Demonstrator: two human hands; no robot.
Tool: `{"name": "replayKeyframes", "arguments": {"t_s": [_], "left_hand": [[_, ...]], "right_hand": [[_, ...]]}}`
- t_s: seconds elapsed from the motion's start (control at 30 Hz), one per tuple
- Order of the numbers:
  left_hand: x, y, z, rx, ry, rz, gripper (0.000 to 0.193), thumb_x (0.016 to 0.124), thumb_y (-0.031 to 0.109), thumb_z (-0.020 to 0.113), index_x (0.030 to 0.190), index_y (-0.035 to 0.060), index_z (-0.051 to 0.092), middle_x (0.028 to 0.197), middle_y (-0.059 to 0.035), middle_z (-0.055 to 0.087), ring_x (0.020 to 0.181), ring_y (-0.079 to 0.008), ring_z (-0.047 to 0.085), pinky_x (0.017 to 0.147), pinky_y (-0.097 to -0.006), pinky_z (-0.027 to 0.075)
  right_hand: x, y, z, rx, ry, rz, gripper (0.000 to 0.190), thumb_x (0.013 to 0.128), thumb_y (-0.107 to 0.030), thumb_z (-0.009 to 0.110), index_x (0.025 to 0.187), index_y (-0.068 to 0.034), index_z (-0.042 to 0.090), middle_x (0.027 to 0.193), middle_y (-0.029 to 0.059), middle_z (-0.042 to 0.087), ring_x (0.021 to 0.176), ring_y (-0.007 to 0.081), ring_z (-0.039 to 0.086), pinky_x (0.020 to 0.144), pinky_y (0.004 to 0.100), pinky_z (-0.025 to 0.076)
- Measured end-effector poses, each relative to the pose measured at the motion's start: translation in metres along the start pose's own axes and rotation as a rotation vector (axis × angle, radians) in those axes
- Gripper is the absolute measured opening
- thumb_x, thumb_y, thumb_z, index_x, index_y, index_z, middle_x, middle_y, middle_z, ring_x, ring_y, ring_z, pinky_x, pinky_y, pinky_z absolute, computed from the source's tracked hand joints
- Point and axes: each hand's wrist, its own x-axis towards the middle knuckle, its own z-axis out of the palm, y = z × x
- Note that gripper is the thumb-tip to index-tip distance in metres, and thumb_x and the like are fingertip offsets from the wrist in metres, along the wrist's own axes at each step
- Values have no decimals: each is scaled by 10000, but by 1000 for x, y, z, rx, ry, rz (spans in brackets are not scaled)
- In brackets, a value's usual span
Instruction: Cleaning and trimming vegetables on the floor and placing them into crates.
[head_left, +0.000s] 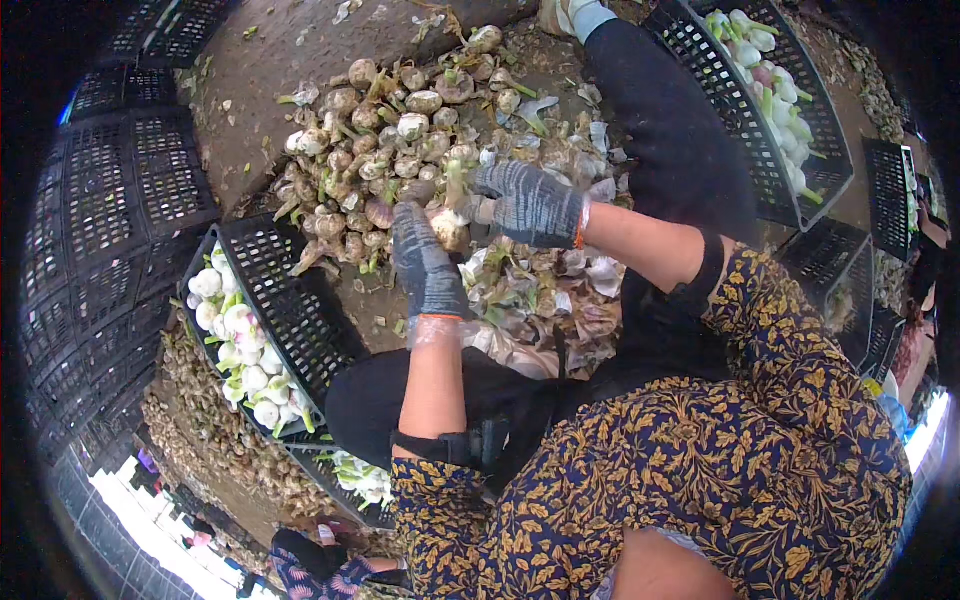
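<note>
My left hand (427, 259), in a grey knit glove, is closed around the left side of a garlic bulb (450, 229) with a short thick stem. From the right, my right hand (517, 202), gloved alike, grips the same bulb near the stem's base; its fingertips are partly hidden. Just beyond both hands lies a heap of untrimmed, soil-stained garlic bulbs (412, 127) on the ground. Loose peeled skins and leaf scraps (555, 292) are piled between my legs, below the right hand.
A black plastic crate (289, 300) of cleaned white garlic stands at left, another crate (821, 180) at upper right. Stacked black crates (105, 195) line the far left. More garlic (225, 427) is spread on the floor behind. Another person (322, 562) sits at the bottom left.
</note>
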Motion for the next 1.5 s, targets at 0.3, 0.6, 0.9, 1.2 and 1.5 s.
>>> {"name": "replayKeyframes", "arguments": {"t_s": [0.3,0.6,0.9,1.2,1.5], "left_hand": [[-18,23,17,-115,-209,-8,328,828,282,498,1048,55,410,822,-86,530,767,-168,529,624,-257,447],[-7,27,4,-763,-454,-666,373,780,425,537,956,98,512,788,-45,554,649,-158,541,526,-278,483],[-8,23,9,-384,-477,-254,361,782,332,582,986,47,499,795,-35,542,646,-123,520,549,-230,455],[-5,21,9,-745,-462,-497,379,798,288,548,1051,16,475,988,-106,551,860,-211,557,666,-305,493],[2,15,12,-521,-156,-487,357,818,408,490,963,84,529,885,-56,584,748,-163,565,571,-255,486]], "right_hand": [[3,0,2,426,126,548,251,734,-169,516,899,15,553,739,152,581,666,224,547,629,333,432],[5,2,-6,389,192,389,241,809,-209,489,801,27,532,671,141,532,614,205,517,569,337,409],[4,7,-1,267,207,302,230,821,-223,468,751,-13,531,621,107,502,603,245,511,573,338,414],[5,-1,-11,662,276,680,189,792,-220,539,831,-35,522,712,61,536,656,197,520,642,340,455],[3,17,12,605,223,338,195,845,-187,453,904,-18,531,819,63,559,717,159,545,627,303,472]]}}
